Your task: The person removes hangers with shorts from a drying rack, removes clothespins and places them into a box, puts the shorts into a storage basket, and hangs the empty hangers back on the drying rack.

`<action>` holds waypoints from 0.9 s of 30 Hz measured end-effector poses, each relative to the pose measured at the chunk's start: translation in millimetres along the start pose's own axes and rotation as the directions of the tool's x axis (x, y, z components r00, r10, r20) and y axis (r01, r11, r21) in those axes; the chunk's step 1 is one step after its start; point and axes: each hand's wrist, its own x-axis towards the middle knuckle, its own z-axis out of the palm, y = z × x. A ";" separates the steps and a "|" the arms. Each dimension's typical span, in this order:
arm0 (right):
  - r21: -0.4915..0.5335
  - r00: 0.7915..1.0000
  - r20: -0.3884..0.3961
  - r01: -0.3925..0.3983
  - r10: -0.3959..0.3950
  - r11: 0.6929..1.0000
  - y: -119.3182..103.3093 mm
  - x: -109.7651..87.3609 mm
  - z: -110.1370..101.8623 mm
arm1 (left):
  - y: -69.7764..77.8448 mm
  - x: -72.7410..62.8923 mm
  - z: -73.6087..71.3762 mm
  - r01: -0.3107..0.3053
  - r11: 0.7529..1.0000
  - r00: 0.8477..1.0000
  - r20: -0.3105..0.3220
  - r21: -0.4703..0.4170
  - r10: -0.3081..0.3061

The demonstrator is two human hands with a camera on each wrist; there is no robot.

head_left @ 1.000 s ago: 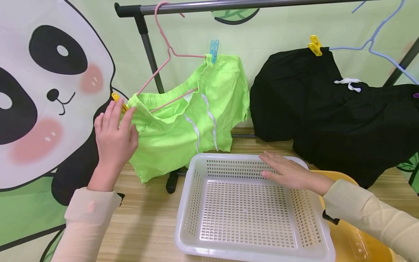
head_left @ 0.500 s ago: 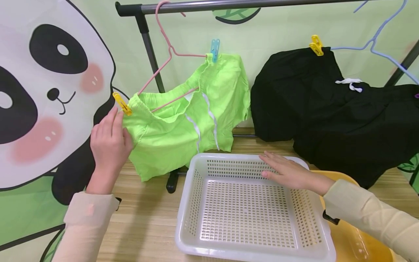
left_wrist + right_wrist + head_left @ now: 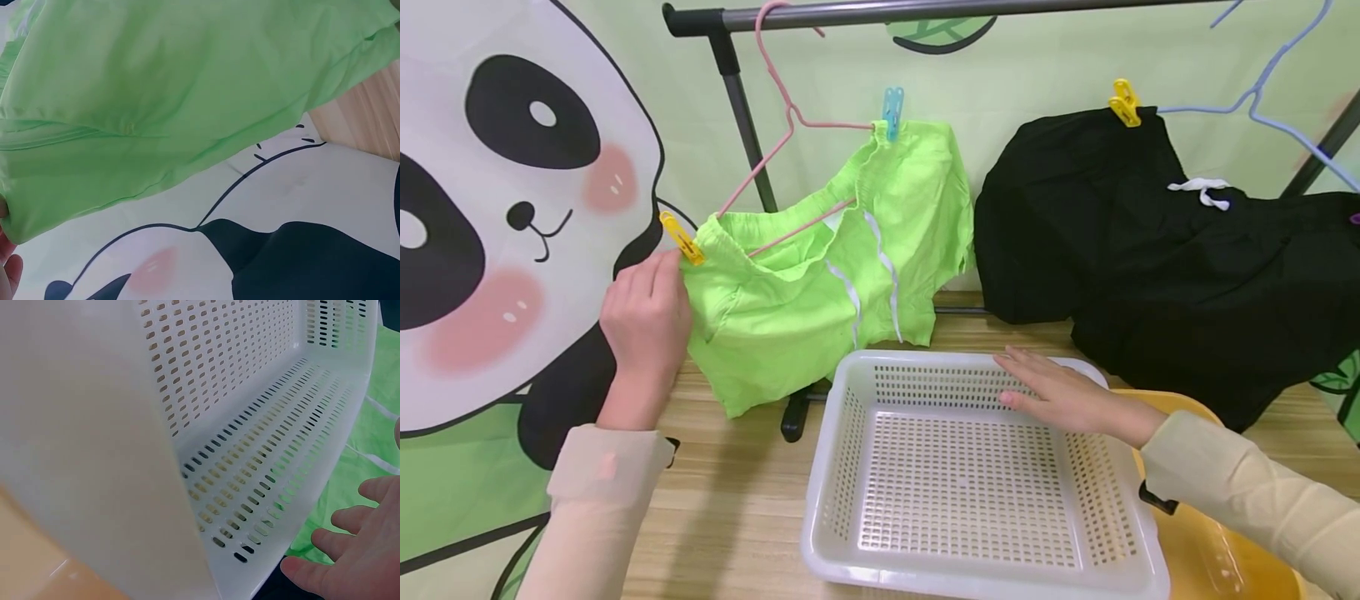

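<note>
Lime-green shorts [image 3: 775, 312] with white drawstrings hang from a pink hanger [image 3: 789, 117]. A yellow clothespin [image 3: 682, 239] grips the waistband at the left, and a light-blue clothespin [image 3: 892, 114] at the right. Just below the yellow one, my left hand [image 3: 646, 312] pinches the side edge of the shorts; in the left wrist view its fingertips [image 3: 5, 209] meet the cloth corner. My right hand [image 3: 1063, 393] lies over the far right rim of a white perforated basket [image 3: 817, 492], fingers extended. It holds nothing in the right wrist view.
Black shorts [image 3: 1150, 250] hang at the right from a blue hanger [image 3: 1251, 96], with a yellow clothespin [image 3: 1124, 104]. The dark rack bar [image 3: 970, 10] runs across the top. A yellow-orange basin [image 3: 1217, 533] sits under the basket's right side on the wooden table [image 3: 737, 508].
My left hand has dropped slightly from the yellow clothespin to the shorts' edge below it, and its fingers have curled in. The right hand and basket stay in place.
</note>
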 end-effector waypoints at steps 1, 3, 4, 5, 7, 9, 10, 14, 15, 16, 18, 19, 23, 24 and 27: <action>-0.002 1.000 0.000 0.000 0.000 1.000 -0.1 0.2 -0.2 | 0.0 0.8 -0.1 0.004 1.000 1.000 0.005 0.000 -0.004; -0.003 1.000 0.000 0.000 0.000 1.000 -0.1 0.4 -0.7 | -0.1 2.0 0.0 0.015 1.000 1.000 0.013 0.001 -0.015; -0.005 1.000 -0.002 0.001 -0.001 1.000 -0.2 0.4 -0.8 | -0.2 2.4 0.1 0.020 1.000 1.000 0.016 0.003 -0.020; -0.007 1.000 -0.003 0.002 -0.002 1.000 0.0 0.5 -0.8 | -0.4 2.8 0.3 0.025 1.000 1.000 0.019 0.004 -0.025; -0.010 1.000 -0.007 0.003 -0.003 1.000 0.1 0.3 -0.8 | -0.8 3.6 1.0 0.033 0.999 0.999 0.021 0.006 -0.033; -0.014 1.000 -0.012 0.006 -0.006 1.000 0.5 0.2 -0.7 | -0.9 4.4 1.9 0.041 0.999 0.999 0.019 0.006 -0.041; -0.016 1.000 -0.015 0.008 -0.009 1.000 0.6 0.2 -0.6 | -0.8 4.8 2.1 0.043 0.999 0.999 0.021 0.007 -0.043; -0.008 1.000 -0.013 0.006 -0.006 1.000 0.9 0.4 -0.8 | 0.1 7.2 3.0 0.054 0.998 0.998 0.020 0.015 -0.054; -0.003 1.000 -0.011 0.002 -0.002 1.000 1.1 0.5 -0.8 | 0.4 7.7 2.9 0.057 0.998 0.998 0.023 0.020 -0.057; -0.003 1.000 -0.009 0.002 -0.002 1.000 1.2 0.7 -0.9 | 0.7 8.2 2.8 0.060 0.998 0.998 0.024 0.022 -0.061; 0.001 1.000 -0.006 -0.001 0.001 1.000 1.6 1.2 -0.9 | 1.2 9.0 2.6 0.073 0.997 0.997 0.025 0.025 -0.074; 0.003 1.000 -0.006 -0.002 0.002 1.000 1.9 1.5 -0.7 | 1.3 9.1 2.4 0.081 0.996 0.996 0.029 0.025 -0.082; 0.009 1.000 -0.002 -0.008 0.008 1.000 2.3 2.0 0.2 | 1.7 9.9 1.5 0.121 0.993 0.992 0.045 0.018 -0.122; 0.012 1.000 -0.001 -0.009 0.009 1.000 2.3 1.9 0.6 | 1.9 10.2 1.1 0.131 0.991 0.990 0.051 0.017 -0.132; 0.016 1.000 -0.001 -0.008 0.008 1.000 2.5 1.5 1.9 | 2.8 11.4 -0.4 0.159 0.987 0.985 0.062 0.025 -0.160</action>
